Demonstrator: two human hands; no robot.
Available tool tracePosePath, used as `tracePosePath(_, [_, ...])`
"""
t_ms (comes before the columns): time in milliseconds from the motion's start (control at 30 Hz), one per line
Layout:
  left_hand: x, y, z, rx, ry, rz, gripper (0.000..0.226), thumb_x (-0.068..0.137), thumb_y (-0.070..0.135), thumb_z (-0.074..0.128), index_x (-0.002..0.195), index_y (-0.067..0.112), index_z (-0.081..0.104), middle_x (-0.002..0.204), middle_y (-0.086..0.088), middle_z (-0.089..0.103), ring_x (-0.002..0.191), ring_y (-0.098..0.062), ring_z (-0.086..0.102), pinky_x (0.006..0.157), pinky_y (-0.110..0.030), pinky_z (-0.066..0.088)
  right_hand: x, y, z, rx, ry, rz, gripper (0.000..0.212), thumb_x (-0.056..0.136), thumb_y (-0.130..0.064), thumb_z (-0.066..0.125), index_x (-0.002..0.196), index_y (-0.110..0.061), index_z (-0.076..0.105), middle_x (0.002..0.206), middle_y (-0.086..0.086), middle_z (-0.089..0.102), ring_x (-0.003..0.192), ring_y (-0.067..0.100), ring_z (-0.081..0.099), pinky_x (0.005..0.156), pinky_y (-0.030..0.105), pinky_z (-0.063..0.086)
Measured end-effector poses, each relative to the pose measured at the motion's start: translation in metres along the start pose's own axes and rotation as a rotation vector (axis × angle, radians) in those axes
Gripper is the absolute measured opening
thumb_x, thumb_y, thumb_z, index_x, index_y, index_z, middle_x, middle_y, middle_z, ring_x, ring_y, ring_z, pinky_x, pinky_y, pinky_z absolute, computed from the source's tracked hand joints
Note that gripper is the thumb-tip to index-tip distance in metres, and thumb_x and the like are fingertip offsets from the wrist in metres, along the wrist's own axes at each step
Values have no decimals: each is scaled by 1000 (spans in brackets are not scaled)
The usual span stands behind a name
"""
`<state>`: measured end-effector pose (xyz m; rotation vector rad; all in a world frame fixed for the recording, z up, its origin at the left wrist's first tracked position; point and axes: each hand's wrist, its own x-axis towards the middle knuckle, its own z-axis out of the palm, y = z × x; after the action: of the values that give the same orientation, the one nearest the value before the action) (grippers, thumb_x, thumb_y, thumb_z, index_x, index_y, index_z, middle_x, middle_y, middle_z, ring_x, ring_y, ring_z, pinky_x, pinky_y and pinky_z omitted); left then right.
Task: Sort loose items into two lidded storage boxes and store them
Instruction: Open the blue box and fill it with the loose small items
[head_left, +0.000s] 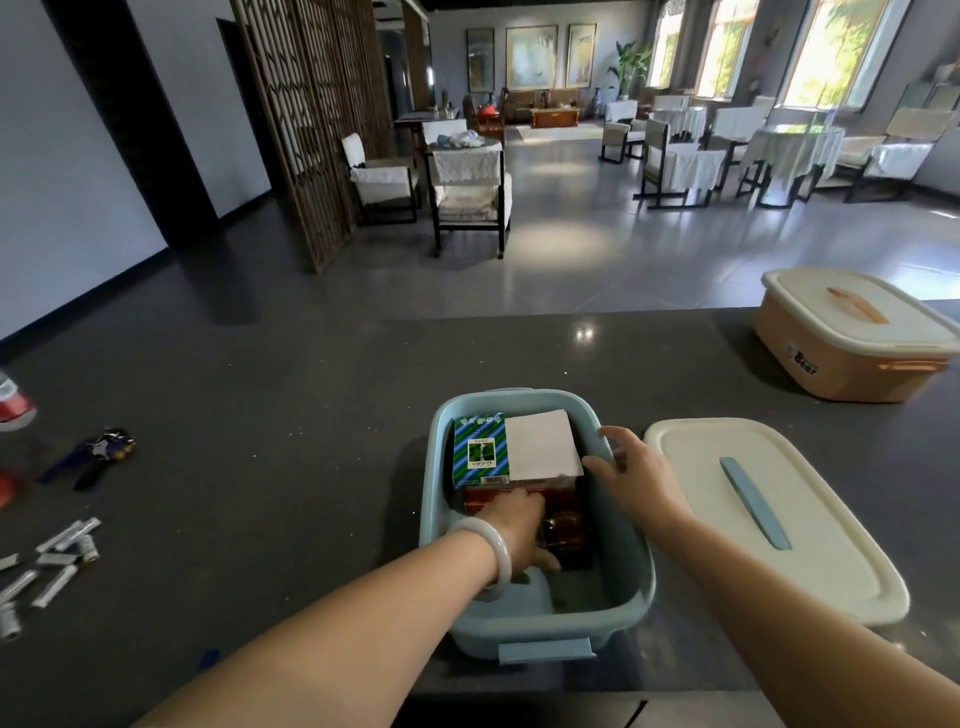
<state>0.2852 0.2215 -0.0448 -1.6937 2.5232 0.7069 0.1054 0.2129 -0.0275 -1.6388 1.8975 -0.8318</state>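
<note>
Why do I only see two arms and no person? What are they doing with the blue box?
The camera sits on the person's head and looks down, so you see their arms as they do. They stand at a dark counter. The left hand, with a pale bracelet, reaches into an open blue box that holds a green packet and a white one. Whether it grips anything is hidden. The right hand is open at the box's right edge. The cream lid lies beside the box. Farther off stands an orange box with its lid on. Small loose tubes lie at the left.
</note>
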Motion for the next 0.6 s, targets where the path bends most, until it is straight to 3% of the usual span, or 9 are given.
tracePosePath(133, [-11,-2,-19,-135,4,-3,40,79,38,75,111,20,58,108,2,60,96,-17,58,89,-38,51,8,-12,-7,-133,66,-87,45,89,-34,64,132,-22,54,113,5,55,107,27,54,90,36,46])
tracePosePath(300, [-32,-18,-55,-231,173,-66,26,81,32,75,102,23,62,94,7,62,89,-12,61,85,-34,53,16,-41,0,-201,9,-238,39,88,-20,66,126,-19,58,106,-1,51,109,24,51,85,32,44])
tracePosePath(400, [-52,-40,-79,-105,291,-156,15,86,24,68,99,24,61,100,4,61,90,-15,60,81,-34,52,23,-70,19,-329,-69,-414,42,89,-7,59,129,-19,56,122,1,53,120,21,46,98,34,43])
tracePosePath(500, [-77,-69,-96,147,344,-255,14,91,21,60,105,19,60,110,-1,56,96,-21,57,79,-34,49,29,-110,44,-422,-167,-579,46,88,1,54,130,-18,55,120,0,52,115,19,44,92,30,44])
tracePosePath(600, [-104,-100,-102,221,347,-378,25,92,21,61,116,16,58,115,-4,54,102,-23,57,88,-37,51,28,-151,74,-479,-269,-693,37,89,-7,57,124,-20,54,117,-1,49,113,18,45,92,30,45])
